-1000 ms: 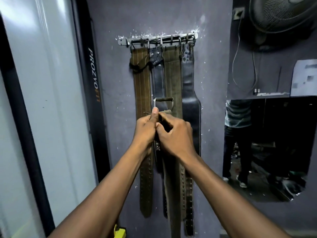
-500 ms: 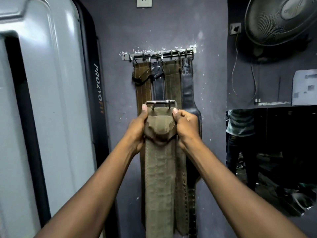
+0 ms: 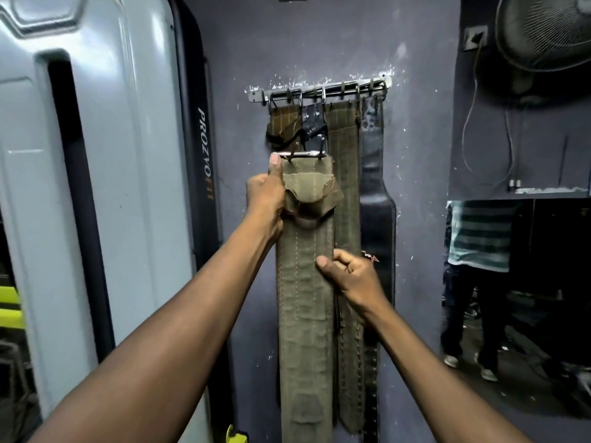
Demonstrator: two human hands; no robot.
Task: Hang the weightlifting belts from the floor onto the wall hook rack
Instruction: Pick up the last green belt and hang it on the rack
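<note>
An olive canvas weightlifting belt [image 3: 303, 314] hangs down in front of the wall, its metal buckle [image 3: 300, 154] uppermost, a short way below the steel hook rack [image 3: 319, 91]. My left hand [image 3: 265, 193] grips the belt's top left edge, thumb up against the buckle. My right hand [image 3: 351, 276] holds the belt's right edge lower down, thumb on the front and fingers curled behind. On the rack hang a brown striped belt [image 3: 281, 123], a narrow dark belt [image 3: 311, 126], another olive belt [image 3: 343, 155] and a black leather belt [image 3: 374, 187].
A grey gym machine panel [image 3: 112, 187] with a black upright fills the left. A wall fan [image 3: 543, 33] and its cable sit upper right. A mirror [image 3: 518, 298] at right reflects a standing person in a striped shirt.
My right hand has left the belt's top by the buckle and dropped to its right edge. My left hand has lifted the buckle closer to the rack.
</note>
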